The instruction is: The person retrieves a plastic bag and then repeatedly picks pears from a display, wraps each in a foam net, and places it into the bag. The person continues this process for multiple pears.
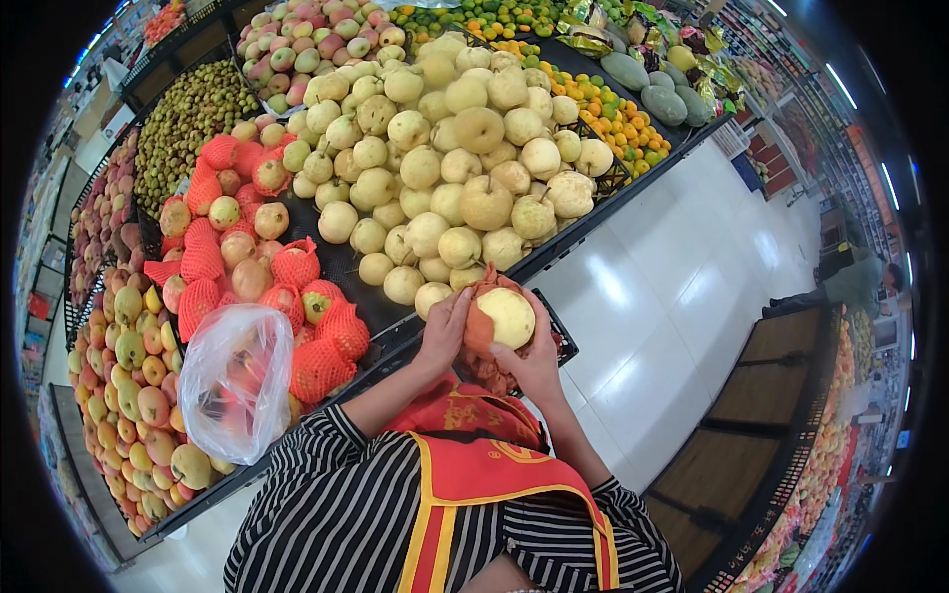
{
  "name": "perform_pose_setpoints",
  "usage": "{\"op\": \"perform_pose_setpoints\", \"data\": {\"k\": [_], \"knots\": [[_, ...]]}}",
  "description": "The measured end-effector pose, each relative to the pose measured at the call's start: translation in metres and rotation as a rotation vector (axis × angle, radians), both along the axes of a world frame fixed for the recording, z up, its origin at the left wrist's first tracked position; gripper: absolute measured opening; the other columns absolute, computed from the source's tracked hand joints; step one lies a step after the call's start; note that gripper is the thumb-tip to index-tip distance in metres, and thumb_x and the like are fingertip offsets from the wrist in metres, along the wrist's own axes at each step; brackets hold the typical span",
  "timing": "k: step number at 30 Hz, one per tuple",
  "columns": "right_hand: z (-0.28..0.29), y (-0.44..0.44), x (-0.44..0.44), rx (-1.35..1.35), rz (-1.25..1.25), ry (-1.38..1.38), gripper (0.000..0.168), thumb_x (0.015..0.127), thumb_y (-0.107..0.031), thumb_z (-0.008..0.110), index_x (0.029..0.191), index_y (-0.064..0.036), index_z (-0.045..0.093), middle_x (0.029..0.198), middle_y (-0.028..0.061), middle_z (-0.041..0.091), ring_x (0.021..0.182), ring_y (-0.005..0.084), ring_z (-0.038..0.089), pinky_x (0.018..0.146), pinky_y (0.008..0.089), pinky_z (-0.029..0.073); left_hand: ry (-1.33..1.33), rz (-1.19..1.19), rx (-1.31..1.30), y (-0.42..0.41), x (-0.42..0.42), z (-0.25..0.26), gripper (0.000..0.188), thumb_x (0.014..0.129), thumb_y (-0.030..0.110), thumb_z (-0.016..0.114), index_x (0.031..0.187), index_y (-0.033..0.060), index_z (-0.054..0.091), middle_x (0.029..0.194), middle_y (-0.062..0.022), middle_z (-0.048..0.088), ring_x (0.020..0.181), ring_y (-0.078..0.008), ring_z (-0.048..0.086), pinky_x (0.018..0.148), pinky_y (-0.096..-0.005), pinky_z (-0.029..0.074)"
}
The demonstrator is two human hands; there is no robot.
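Note:
Between my two hands is a pale yellow pear, partly covered by a reddish-brown paper wrapper. My left hand holds the wrapped side, fingers along the paper's upper edge. On the bare side, my right hand grips the fruit, its thumb across the lower front. Crumpled wrappers lie in a dark crate just below my hands. Directly beyond rises a large heap of unwrapped yellow pears on the display stand.
Pomegranates, some in red foam nets, lie left of the pears. A clear plastic bag sits nearer me, beside apples. The stand's black edge borders a tiled aisle. A person is at the far right.

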State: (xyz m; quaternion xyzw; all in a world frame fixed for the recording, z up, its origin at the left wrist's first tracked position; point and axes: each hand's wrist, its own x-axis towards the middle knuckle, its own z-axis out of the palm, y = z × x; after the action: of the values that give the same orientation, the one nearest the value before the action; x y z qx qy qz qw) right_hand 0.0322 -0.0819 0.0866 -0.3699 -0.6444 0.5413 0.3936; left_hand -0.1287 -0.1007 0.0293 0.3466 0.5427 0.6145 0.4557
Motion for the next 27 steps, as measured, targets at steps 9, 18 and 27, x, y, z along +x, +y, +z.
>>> {"op": "perform_pose_setpoints", "data": {"k": [9, 18, 27], "knots": [[-0.019, 0.028, -0.004, -1.048, 0.351, 0.649, 0.069, 0.098, -0.06, 0.026, 0.14, -0.007, 0.041, 0.12, 0.0186, 0.061, 0.089, 0.0301, 0.068, 0.07, 0.0435, 0.06, 0.129, 0.045, 0.041, -0.008, -0.047, 0.018, 0.021, 0.095, 0.018, 0.061, 0.097, -0.0005, 0.069, 0.074, 0.0001, 0.064, 0.069, -0.0053, 0.053, 0.064, -0.0237, 0.046], [-0.017, 0.028, -0.024, -1.317, 0.315, 0.719, 0.072, 0.093, -0.066, 0.029, 0.136, -0.011, 0.047, 0.11, 0.0232, 0.063, 0.069, 0.0291, 0.065, 0.043, 0.0298, 0.042, -0.272, 0.346, -0.049, -0.034, -0.103, 0.032, 0.027, 0.098, 0.023, 0.056, 0.081, 0.0032, 0.064, 0.071, 0.0051, 0.053, 0.065, -0.003, 0.046, 0.058, -0.0204, 0.04], [-0.033, 0.048, -0.037, -0.466, 0.198, 0.186, 0.071, 0.083, -0.031, 0.066, 0.14, -0.004, 0.034, 0.132, 0.0196, 0.05, 0.111, 0.028, 0.058, 0.093, 0.0384, 0.052, -0.135, 0.116, -0.104, -0.079, -0.104, 0.011, 0.023, 0.099, 0.023, 0.057, 0.086, 0.0042, 0.062, 0.076, 0.0071, 0.054, 0.07, -0.0009, 0.047, 0.063, -0.0193, 0.04]]}}
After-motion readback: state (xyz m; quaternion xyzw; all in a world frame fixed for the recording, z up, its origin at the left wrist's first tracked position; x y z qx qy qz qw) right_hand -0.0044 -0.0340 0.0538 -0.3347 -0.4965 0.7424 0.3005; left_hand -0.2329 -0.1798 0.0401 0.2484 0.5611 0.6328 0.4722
